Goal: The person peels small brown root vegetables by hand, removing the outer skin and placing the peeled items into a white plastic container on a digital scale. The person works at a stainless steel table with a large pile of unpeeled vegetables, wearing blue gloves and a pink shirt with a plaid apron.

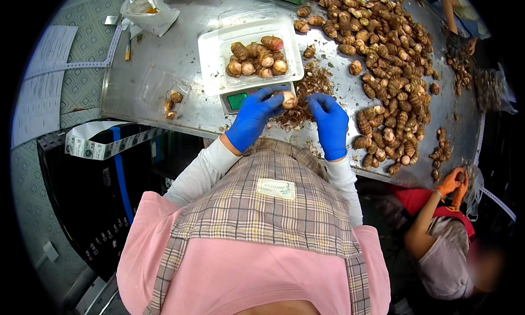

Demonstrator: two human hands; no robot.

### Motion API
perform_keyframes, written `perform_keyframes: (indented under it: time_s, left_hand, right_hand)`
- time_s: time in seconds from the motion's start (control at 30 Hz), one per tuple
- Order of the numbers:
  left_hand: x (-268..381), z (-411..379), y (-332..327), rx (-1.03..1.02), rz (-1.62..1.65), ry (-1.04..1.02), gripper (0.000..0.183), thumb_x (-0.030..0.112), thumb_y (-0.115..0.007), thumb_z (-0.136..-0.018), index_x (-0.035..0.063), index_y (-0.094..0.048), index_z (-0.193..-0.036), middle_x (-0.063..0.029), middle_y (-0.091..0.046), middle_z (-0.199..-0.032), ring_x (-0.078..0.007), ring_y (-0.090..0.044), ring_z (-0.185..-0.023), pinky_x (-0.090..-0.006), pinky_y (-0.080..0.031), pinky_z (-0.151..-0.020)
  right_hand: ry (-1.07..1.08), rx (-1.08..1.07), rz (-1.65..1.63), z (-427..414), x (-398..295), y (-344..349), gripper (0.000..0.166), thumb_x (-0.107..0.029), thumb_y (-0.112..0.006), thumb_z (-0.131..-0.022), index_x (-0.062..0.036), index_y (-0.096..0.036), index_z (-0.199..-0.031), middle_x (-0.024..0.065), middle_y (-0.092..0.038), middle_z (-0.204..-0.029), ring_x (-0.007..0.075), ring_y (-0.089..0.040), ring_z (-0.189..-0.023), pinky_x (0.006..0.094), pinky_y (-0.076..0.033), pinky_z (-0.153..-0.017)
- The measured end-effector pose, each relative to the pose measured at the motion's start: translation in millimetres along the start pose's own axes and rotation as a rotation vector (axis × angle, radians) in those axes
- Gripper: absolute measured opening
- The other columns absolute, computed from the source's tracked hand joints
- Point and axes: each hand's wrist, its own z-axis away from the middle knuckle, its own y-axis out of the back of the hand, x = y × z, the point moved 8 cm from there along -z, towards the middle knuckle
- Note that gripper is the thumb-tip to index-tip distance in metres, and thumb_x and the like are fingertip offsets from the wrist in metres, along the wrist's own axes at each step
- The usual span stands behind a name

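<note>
In a blue glove, my left hand grips a small taro corm by its side, just below the scale's tray. My right hand, gloved in blue too, is a little to the right of the corm, its fingers bent with thumb and fingertips near each other; whether they pinch a scrap is not clear. A digital scale with a lit green display carries a white plastic tray. In that tray sits a clear plastic container holding several taro corms. Brown peelings lie beneath and between my hands.
A large heap of taro corms covers the right of the metal table. At left lie a clear container with small pieces, a knife and a white bag. A co-worker's orange-gloved hands are at lower right; another person's at upper right.
</note>
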Motion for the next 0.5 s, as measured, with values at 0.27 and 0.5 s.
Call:
perform_keyframes:
  time_s: [0.27,0.5]
  left_hand:
    - [7.6,-0.3,-6.2,0.024,-0.187,-0.193,0.043,0.006,-0.074,-0.087,0.0001,-0.061,-0.128,-0.009,-0.066,-0.119,-0.0162,-0.066,-0.107,-0.0286,-0.055,-0.092]
    - [9.6,2.2,-9.4,-0.015,-0.301,-0.266,0.043,0.004,-0.074,-0.087,0.0019,-0.062,-0.128,-0.0084,-0.066,-0.122,-0.0166,-0.066,-0.107,-0.0291,-0.055,-0.093]
  right_hand:
    - [-0.256,-0.176,-0.256,9.5,18.7,-18.1,0.03,-0.018,-0.072,-0.091,0.0032,-0.072,-0.112,0.0074,-0.074,-0.093,0.0112,-0.067,-0.082,0.0239,-0.053,-0.075]
    - [-0.212,-0.185,-0.276,5.2,27.3,-13.6,0.026,-0.013,-0.07,-0.09,0.0043,-0.073,-0.109,0.0098,-0.075,-0.091,0.0128,-0.069,-0.081,0.0242,-0.054,-0.074]
